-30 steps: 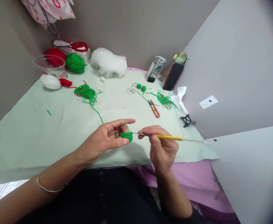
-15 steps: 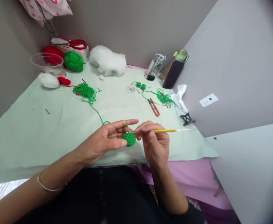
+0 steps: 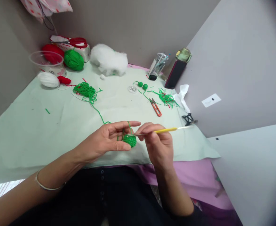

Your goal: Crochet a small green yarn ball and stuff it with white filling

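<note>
My left hand point(image 3: 105, 139) pinches a small round green crocheted piece point(image 3: 130, 141) between thumb and fingers, with green yarn looped over its raised index finger. My right hand point(image 3: 157, 142) grips a yellow-handled crochet hook point(image 3: 167, 130) like a pencil. The hook's metal tip lies at the top of the green piece. From my left hand the yarn runs back to a loose green yarn heap point(image 3: 86, 91) on the pale green cloth.
Orange snips point(image 3: 155, 107), two small green balls point(image 3: 143, 85) and green yarn scraps point(image 3: 167, 99) lie beyond my right hand. White stuffing point(image 3: 108, 59), a green yarn ball point(image 3: 73, 60) and a clear tub point(image 3: 47, 64) stand at the back. A phone point(image 3: 175, 74) leans at the back right.
The hook has tilted, its handle end slightly higher and its tip further left over the green piece. My right hand has shifted slightly, and my left thumb has slid a little to the right.
</note>
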